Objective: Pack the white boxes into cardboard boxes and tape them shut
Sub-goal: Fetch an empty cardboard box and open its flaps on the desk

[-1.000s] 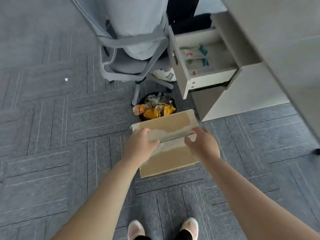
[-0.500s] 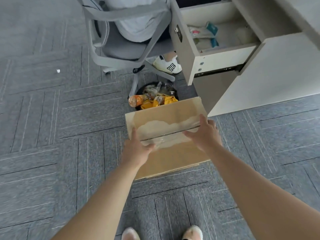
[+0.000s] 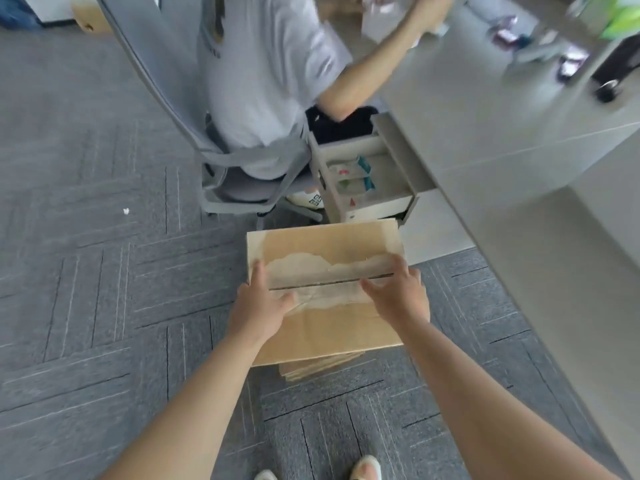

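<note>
Cardboard box [image 3: 341, 329], flaps closed, centre of view above grey carpet [image 3: 104, 289]; a pale torn strip runs along the seam [image 3: 329, 283] across its top. Left hand [image 3: 261, 311] lies on the top at the box's 9 o'clock edge, fingers extended forward along that edge and thumb spread inward toward the seam. Right hand [image 3: 398, 294] lies likewise at the 3 o'clock edge, fingers straight, thumb spread inward. Whether any outer fingers curl over the sides cannot be told. Flat cardboard [image 3: 318, 370] shows just under the box's 6 o'clock edge. At 6 o'clock, farther out, the wearer's shoes [image 3: 365, 467]. At 12 to 1 o'clock, an open drawer [image 3: 377, 206] holding small packets. At 11 o'clock, a grey chair [image 3: 249, 158] with a seated person [image 3: 270, 71]. At 2 o'clock, a desk [image 3: 485, 116]. At 10 o'clock, well apart, a white scrap [image 3: 125, 211] on the carpet.
</note>
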{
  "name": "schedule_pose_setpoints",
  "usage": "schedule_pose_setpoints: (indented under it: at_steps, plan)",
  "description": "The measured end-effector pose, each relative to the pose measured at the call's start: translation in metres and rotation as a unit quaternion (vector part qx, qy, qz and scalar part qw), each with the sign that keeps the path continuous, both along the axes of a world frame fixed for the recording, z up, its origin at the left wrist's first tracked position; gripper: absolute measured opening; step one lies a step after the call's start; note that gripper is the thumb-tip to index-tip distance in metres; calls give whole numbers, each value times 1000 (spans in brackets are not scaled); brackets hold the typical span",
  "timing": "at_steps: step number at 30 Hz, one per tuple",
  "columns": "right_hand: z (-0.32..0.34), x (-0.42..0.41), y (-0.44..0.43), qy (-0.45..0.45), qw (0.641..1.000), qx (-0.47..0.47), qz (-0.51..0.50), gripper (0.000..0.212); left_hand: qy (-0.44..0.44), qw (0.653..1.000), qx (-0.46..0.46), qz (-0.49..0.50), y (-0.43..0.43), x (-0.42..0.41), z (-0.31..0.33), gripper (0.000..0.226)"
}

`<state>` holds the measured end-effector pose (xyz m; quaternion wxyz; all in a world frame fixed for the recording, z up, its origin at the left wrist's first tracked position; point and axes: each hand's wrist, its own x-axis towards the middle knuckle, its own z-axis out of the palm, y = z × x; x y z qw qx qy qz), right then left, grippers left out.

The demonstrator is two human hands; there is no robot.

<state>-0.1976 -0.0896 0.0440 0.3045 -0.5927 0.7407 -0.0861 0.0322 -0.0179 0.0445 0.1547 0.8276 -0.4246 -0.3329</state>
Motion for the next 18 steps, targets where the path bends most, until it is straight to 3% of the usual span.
schedule_pose_setpoints:
  at_steps: [9, 18]
  plan:
    - [201, -24, 55, -14, 990, -94, -109, 79, -33, 991, -84, -103, -14, -2, 204, 78]
    - [283, -86, 165, -19, 956, -135, -261, 82, -9, 967, -138, -213, 18, -69, 298, 72]
